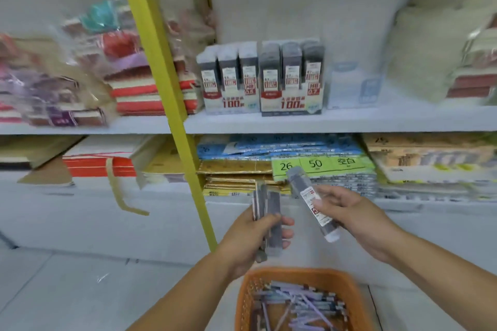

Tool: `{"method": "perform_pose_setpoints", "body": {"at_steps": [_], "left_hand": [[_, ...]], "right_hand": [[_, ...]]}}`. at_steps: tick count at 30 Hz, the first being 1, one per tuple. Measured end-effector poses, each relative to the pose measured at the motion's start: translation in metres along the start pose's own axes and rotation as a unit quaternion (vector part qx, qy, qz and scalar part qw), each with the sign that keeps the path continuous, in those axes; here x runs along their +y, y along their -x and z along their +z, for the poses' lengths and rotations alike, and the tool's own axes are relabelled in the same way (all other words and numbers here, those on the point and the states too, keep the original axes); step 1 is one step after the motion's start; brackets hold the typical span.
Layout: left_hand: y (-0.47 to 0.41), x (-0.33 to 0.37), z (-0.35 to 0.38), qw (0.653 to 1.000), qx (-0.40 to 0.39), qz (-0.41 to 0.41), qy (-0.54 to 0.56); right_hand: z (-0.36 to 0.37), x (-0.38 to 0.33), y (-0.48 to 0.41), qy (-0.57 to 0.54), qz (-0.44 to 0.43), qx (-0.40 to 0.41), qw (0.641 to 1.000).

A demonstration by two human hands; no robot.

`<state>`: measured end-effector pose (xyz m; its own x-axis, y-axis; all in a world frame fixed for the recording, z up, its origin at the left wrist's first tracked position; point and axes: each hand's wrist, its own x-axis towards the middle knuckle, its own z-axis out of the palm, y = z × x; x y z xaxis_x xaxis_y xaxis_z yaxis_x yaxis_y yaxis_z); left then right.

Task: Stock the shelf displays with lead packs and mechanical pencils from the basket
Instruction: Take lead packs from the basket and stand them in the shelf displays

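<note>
Basket [295,274] sits at six o'clock; left hand [252,239] grips spare lead packs [274,209] so right hand [345,209], pinching one tube [298,183], can feed twelve-o'clock displays [262,83].

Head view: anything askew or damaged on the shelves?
Yes, lower left: a tan strip hangs loose off the red box, and the cardboard flap beside it juts out with a ragged edge. The lead displays stand upright.
</note>
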<state>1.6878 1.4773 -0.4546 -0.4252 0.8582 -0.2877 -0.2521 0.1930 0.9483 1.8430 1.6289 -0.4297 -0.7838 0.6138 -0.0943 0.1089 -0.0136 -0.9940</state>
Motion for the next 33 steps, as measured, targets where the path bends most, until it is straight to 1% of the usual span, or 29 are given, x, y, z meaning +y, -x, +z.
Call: {"method": "perform_pose_setpoints", "body": {"at_steps": [3,7,11,15,18,22,26,30,33], "left_hand": [[0.001,0.031,0.005,0.998,0.018,0.062,0.021],[-0.003,0.057,0.013,0.990,0.043,0.098,0.088],[-0.008,0.066,0.011,0.983,0.074,0.114,0.121],[-0.012,0.078,0.012,0.977,0.088,0.136,0.138],[-0.012,0.085,0.009,0.971,0.108,0.150,0.149],[-0.011,0.092,0.006,0.967,0.122,0.149,0.165],[-0.008,0.097,0.007,0.966,0.113,0.158,0.170],[-0.007,0.104,0.007,0.965,0.124,0.154,0.175],[-0.005,0.112,0.002,0.957,0.142,0.165,0.190]], "right_hand": [[0.006,-0.031,-0.001,0.007,-0.030,-0.016,0.999],[0.023,-0.052,-0.003,0.032,-0.045,-0.034,0.998],[0.030,-0.068,-0.011,-0.025,-0.020,-0.053,0.998],[0.023,-0.080,-0.018,-0.030,-0.010,-0.064,0.997],[0.019,-0.080,-0.022,-0.082,0.000,-0.077,0.994],[0.019,-0.078,-0.021,-0.063,-0.030,-0.041,0.997],[0.022,-0.079,-0.018,-0.087,-0.049,0.004,0.995],[0.018,-0.095,-0.016,-0.048,-0.111,0.070,0.990],[0.005,-0.119,-0.015,-0.029,-0.175,0.116,0.977]]}}
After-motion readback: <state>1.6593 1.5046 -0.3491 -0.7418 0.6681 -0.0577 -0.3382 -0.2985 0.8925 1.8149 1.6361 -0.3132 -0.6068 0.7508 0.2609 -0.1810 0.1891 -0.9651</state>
